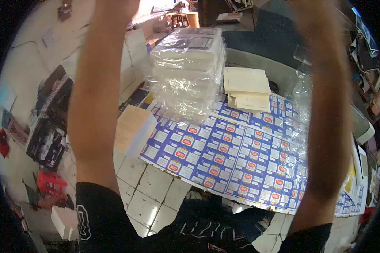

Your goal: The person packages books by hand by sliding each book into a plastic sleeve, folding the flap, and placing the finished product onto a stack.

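Both forearms rise past the top edge of the head view, my left forearm (95, 97) on one side and my right forearm (329, 101) on the other. My hands lie beyond that edge, so their fingers and anything in them are hidden. Between the arms stands a tall stack of books in clear plastic wrap (185, 71). Beside it on the table is a small pile of cream paper booklets (247, 84). A pale booklet or folded sheet (133, 128) lies at the table's left edge, close to my left forearm. Clear plastic film (302, 88) shows near my right forearm.
Blue printed sheets with red logos (215, 156) cover the table. A red plastic stool or crate (51, 184) and a white block of paper (63, 221) are on the left. White floor tiles (156, 189) show below. Assorted clutter fills the right side.
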The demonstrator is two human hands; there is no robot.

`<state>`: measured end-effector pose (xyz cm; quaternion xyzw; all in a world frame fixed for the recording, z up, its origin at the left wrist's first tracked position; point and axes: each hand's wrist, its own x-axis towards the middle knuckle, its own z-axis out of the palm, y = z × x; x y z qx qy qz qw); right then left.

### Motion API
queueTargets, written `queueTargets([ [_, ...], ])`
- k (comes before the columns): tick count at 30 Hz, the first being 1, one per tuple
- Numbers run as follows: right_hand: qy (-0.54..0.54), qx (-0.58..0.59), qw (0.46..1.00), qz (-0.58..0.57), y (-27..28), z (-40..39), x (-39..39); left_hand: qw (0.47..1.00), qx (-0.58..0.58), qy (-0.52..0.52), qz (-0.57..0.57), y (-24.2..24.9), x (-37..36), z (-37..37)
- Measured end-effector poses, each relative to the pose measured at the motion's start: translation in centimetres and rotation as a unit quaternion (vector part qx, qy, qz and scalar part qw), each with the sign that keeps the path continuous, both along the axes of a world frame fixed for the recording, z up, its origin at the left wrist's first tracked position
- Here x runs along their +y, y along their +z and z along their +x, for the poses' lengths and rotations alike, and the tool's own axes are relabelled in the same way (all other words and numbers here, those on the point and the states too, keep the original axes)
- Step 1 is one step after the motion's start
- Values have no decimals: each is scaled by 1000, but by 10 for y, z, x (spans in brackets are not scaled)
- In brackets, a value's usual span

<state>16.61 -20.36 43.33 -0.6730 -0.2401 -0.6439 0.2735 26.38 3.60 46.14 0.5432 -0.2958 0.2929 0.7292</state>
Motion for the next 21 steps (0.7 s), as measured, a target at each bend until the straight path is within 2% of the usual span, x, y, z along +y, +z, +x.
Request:
queueTargets([
  [1, 22, 34, 999, -12, -12, 23, -3, 998, 6, -39, -40, -20, 15, 25],
  [2, 4, 138, 990, 7, -24, 54, 0, 1000, 19, -2, 1, -41, 34, 44],
  [3, 52, 132, 990, 4, -54, 73, 12, 995, 83, 51, 19, -70, 48, 57],
  [4, 104, 176, 979, 21, -81, 84, 20, 989, 125, 70, 47, -100, 66, 79],
  [6, 84, 246, 964, 49, -137, 104, 39, 929, 211, 177, 246, -151, 86, 84],
  [7, 122, 313, 940, 67, -158, 105, 44, 920, 232, 173, 265, -166, 85, 67],
  [8, 136, 315, 937, 57, -174, 104, 48, 910, 248, 168, 285, -174, 83, 55],
  [11, 167, 318, 930, 81, -194, 99, 49, 917, 237, 187, 260, -188, 82, 50],
  [12, 181, 332, 922, 86, -202, 99, 46, 883, 134, 258, 368, -201, 98, 64],
  [14, 183, 315, 929, 70, -217, 75, 34, 884, 133, 305, 327, -219, 106, 71],
  [15, 196, 285, 937, 40, -224, 60, 14, 782, 152, 348, 495, -194, 95, 35],
  [16, 157, 304, 938, 56, -235, 35, -13, 781, 105, 398, 470, -212, 103, 23],
  [17, 101, 376, 921, 27, -248, 1, -34, 885, 263, 325, 205, -185, 52, -42],
  [18, 52, 444, 895, -3, -263, -31, -51, 868, 66, 364, 331, -219, 83, -56],
  [19, -34, 499, 866, -5, -281, -57, -75, 866, 42, 392, 309, -223, 55, -103],
  [20, -111, 546, 831, -12, -301, -82, -105, 880, 175, 388, 210, -244, 36, -128],
  [21, -215, 577, 788, 6, -342, -99, -134, 865, 306, 382, 109, -264, 27, -150],
])
